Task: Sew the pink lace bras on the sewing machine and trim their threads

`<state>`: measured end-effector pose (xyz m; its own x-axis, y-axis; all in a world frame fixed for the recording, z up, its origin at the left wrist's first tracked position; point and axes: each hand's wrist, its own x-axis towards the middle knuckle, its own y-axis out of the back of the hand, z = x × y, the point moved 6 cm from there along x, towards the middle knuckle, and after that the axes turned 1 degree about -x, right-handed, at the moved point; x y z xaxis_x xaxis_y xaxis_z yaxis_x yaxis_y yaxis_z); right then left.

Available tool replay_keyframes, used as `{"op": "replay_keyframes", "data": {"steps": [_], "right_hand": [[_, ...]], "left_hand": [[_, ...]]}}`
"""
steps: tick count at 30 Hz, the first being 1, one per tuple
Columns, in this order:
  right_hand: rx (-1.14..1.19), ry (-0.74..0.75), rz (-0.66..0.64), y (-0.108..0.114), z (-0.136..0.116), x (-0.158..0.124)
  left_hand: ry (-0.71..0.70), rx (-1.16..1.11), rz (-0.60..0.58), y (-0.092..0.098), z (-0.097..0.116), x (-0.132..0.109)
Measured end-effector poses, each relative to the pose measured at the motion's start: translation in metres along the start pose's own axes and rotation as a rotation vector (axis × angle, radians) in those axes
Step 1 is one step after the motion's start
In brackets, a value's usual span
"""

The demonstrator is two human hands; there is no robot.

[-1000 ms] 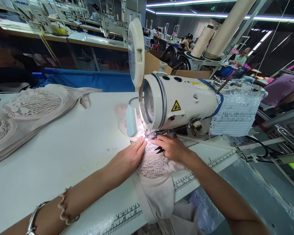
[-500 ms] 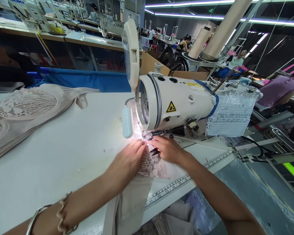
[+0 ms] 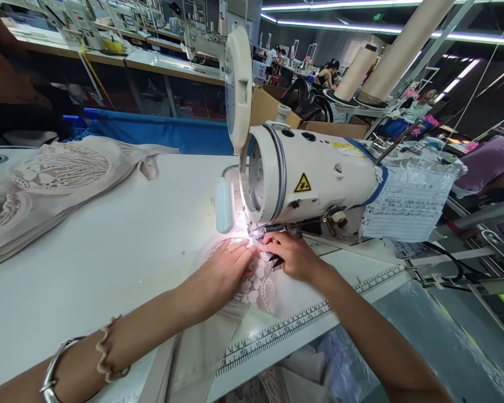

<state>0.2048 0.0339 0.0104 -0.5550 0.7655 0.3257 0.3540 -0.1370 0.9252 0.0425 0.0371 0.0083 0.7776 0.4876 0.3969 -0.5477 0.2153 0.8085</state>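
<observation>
White-pink lace fabric point(image 3: 258, 288) lies under the lit needle area of a white sewing machine point(image 3: 319, 168). My left hand point(image 3: 222, 271) rests on the lace, palm down, fingers stretched out towards the needle. On the other side, my right hand point(image 3: 296, 257) has its fingers bent, with fingertips on the lace beside the presser foot. Dark pointed blades of thread snips point(image 3: 276, 259) stick out from under that hand; their handles are hidden in it. A plain beige strip of the garment point(image 3: 193, 352) hangs over the table's front edge below my left forearm.
Beige lace-trimmed garments point(image 3: 75, 173) are piled at the table's left. A pale blue lamp-like piece point(image 3: 224, 206) stands beside the needle. A ruler strip point(image 3: 285, 330) runs along the front edge. Handwritten paper point(image 3: 403, 204) hangs at the machine's right. Other people sit at machines behind.
The lace has turned under my hands, and its scalloped edge now shows on the right. The beige strip has swung left. My left hand lies flatter. The whole view has shifted slightly.
</observation>
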Motion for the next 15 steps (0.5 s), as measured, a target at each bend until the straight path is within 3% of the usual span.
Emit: {"op": "replay_keyframes", "data": {"steps": [4,10,13,15], "right_hand": [[-0.063,0.050,-0.014,0.001,-0.007,0.003],[-0.032,0.189,0.056,0.004,-0.015,0.004],[-0.019,0.196,0.069,0.005,-0.015,0.005],[-0.012,0.196,0.072,0.005,-0.015,0.006]], "left_hand": [[-0.073,-0.024,-0.065,0.003,-0.010,0.004],[-0.056,0.005,-0.103,0.014,-0.030,0.007],[-0.037,0.064,-0.066,0.015,-0.031,0.006],[-0.095,0.086,-0.057,0.014,-0.024,0.004]]}}
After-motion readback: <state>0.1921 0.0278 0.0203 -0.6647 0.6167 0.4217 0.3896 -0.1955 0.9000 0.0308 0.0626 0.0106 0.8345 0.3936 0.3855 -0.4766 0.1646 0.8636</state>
